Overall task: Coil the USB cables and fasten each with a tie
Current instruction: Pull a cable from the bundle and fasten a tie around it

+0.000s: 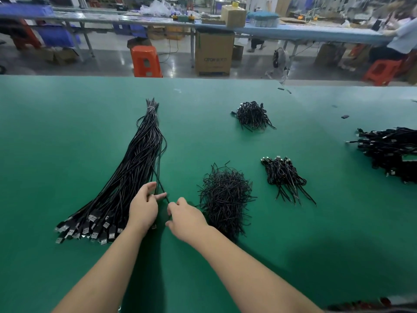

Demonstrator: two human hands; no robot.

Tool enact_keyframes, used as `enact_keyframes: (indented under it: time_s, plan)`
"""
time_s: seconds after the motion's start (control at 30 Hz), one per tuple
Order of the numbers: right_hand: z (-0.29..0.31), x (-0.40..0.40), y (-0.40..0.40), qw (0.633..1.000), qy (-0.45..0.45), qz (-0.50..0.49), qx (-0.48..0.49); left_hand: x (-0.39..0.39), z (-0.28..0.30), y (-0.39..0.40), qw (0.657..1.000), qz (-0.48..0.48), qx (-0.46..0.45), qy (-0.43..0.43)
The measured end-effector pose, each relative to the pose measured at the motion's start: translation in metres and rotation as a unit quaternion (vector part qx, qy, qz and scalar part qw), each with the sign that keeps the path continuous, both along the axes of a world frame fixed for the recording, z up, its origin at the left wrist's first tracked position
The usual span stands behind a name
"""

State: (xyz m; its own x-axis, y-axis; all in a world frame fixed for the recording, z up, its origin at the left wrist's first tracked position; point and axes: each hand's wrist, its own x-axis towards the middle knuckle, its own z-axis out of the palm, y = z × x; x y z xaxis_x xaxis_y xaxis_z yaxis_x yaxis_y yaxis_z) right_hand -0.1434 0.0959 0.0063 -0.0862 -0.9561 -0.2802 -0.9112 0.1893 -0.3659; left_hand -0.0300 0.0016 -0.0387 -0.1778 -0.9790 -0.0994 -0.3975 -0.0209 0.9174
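A long bundle of straight black USB cables (pixel 137 168) lies on the green table (pixel 67 132), bound at its far end, plugs fanned out near the left front. My left hand (pixel 144 208) pinches one loose cable (pixel 160 177) at the bundle's right edge. Just to the right, my right hand (pixel 186 219) holds the same cable with curled fingers. A heap of black wire ties (pixel 224 197) sits right of my right hand. Two small piles of coiled cables (pixel 282 175) (pixel 252 115) lie further right and further back.
A bigger pile of black cables (pixel 390 150) lies at the table's right edge. Small black scraps (pixel 344 117) dot the far right. Beyond the table are an orange stool (pixel 145 62), cardboard boxes (pixel 213 53) and a long workbench with a seated person (pixel 401 35).
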Motion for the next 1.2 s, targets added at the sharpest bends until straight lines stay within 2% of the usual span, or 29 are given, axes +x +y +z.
enact_keyframes:
  time_s: [0.23, 0.43, 0.63, 0.7, 0.77, 0.87, 0.93, 0.97, 1.07, 1.2]
  plan:
    - [-0.003, -0.008, 0.001, 0.998, -0.063, -0.026, -0.014, -0.001, 0.004, 0.009, 0.998, -0.019, -0.061, -0.026]
    - [0.020, -0.025, 0.014, 0.988, -0.136, -0.051, -0.046, -0.003, 0.005, 0.009, 0.991, -0.070, -0.088, -0.074]
    - [0.060, -0.044, 0.052, 0.970, -0.242, 0.020, 0.033, -0.004, 0.002, 0.007, 0.978, -0.117, -0.120, -0.126]
    - [0.075, -0.049, 0.064, 0.946, -0.313, 0.050, 0.066, -0.005, 0.000, 0.008, 0.973, -0.122, -0.130, -0.149]
    - [0.091, -0.054, 0.072, 0.911, -0.402, 0.067, 0.058, -0.007, -0.001, 0.008, 0.972, -0.118, -0.136, -0.149]
    - [0.110, -0.067, 0.079, 0.816, -0.577, 0.033, 0.003, -0.009, -0.003, 0.010, 0.972, -0.113, -0.142, -0.147]
    - [0.117, -0.079, 0.079, 0.746, -0.663, 0.002, -0.057, -0.013, -0.005, 0.014, 0.958, -0.125, -0.179, -0.185]
    - [0.119, -0.084, 0.079, 0.725, -0.683, -0.014, -0.090, -0.014, -0.006, 0.017, 0.944, -0.131, -0.208, -0.219]
    - [0.124, -0.099, 0.075, 0.691, -0.698, -0.092, -0.164, -0.019, -0.010, 0.033, 0.911, -0.140, -0.267, -0.282]
    - [0.132, -0.125, 0.069, 0.614, -0.727, -0.191, -0.242, -0.017, 0.008, 0.057, 0.921, -0.150, -0.263, -0.247]
